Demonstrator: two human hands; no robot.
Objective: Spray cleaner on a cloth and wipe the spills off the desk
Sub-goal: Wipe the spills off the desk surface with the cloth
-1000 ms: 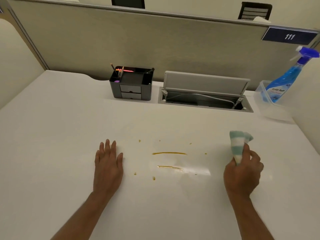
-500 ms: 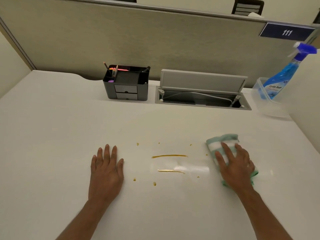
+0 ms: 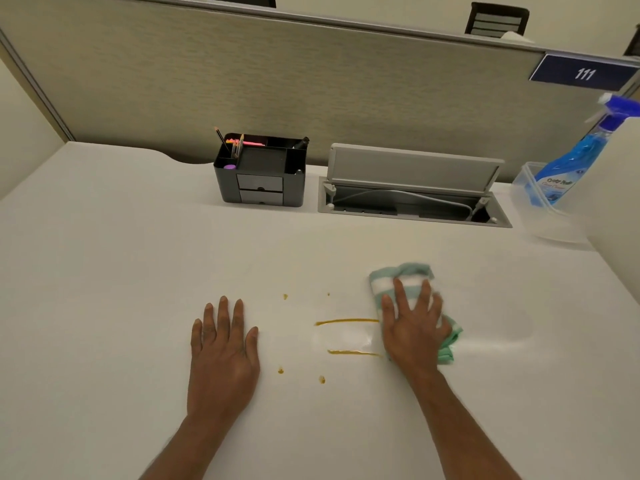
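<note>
A green-and-white striped cloth lies on the white desk, pressed flat under my right hand, which touches the right ends of two yellow-brown spill streaks. Small drops of the same spill dot the desk around them. My left hand rests flat on the desk to the left of the spills, fingers spread, holding nothing. A blue spray bottle of cleaner stands at the far right in a clear plastic tub.
A black desk organiser with pens stands at the back. Beside it is an open grey cable hatch set into the desk. A grey partition with a "111" sign closes the back.
My right hand brought the bunched cloth down onto the desk, flattened it and slid it left up to the spill streaks. My left hand stayed flat.
</note>
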